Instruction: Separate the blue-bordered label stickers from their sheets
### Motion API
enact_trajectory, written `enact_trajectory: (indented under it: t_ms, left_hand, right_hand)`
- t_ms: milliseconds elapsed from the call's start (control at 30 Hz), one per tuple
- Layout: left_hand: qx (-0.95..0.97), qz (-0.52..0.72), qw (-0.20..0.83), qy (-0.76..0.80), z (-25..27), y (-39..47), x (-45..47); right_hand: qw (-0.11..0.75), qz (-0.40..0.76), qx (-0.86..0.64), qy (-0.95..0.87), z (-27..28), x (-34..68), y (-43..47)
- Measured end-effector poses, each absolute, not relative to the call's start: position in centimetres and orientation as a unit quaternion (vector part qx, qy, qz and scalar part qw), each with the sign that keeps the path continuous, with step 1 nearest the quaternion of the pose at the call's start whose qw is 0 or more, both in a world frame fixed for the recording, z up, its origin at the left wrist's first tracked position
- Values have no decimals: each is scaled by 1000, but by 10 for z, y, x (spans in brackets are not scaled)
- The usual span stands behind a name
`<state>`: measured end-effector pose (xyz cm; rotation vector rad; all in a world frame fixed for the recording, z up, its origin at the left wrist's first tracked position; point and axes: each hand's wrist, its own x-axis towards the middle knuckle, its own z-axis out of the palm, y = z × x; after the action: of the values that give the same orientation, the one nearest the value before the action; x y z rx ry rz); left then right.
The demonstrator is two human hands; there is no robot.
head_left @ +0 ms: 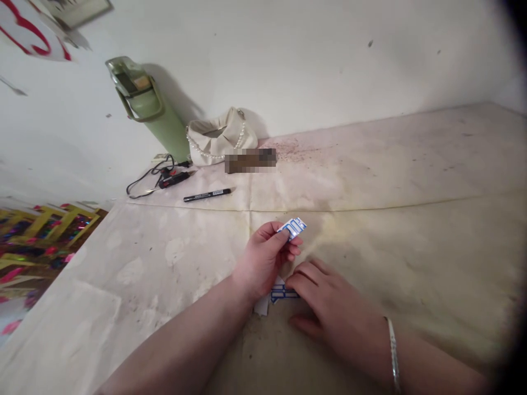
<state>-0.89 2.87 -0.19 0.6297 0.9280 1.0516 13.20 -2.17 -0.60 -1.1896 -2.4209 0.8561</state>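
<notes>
Left hand point(265, 249) is pinching labels point(295, 226); right hand point(331, 299) is touching sheets point(283, 295) below, hold unclear. Bottle point(167, 126) and bag point(218, 145) are standing beyond-left, table point(420, 247) stretching wide rightward.

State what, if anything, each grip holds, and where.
The left grip pinches blue-and-white labels by their lower-left end. The right grip is at the lower labels; whether it holds any cannot be told.

The white labels point(297, 225) bear blue rectangular outlines.

Seemingly a room at home: a handbag point(218, 144) and green bottle point(168, 126) stand on a covered table point(395, 175).
</notes>
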Motion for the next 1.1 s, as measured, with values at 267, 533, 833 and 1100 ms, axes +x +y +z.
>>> enact_trajectory:
  t_ms: [267, 533, 833, 1100]
  left_hand:
    - [289, 471, 724, 414, 0, 27, -7]
    - [297, 467, 723, 413, -1, 28, -9]
    - [334, 444, 714, 425, -1, 27, -8]
    - [332, 452, 708, 429, -1, 27, -7]
  right_hand:
    - [184, 267, -433, -841, -14, 125, -16]
    - [202, 313, -440, -817, -9, 130, -13]
    - [301, 425, -507, -687, 15, 157, 4]
    - [311, 441, -540, -646, 6, 160, 11]
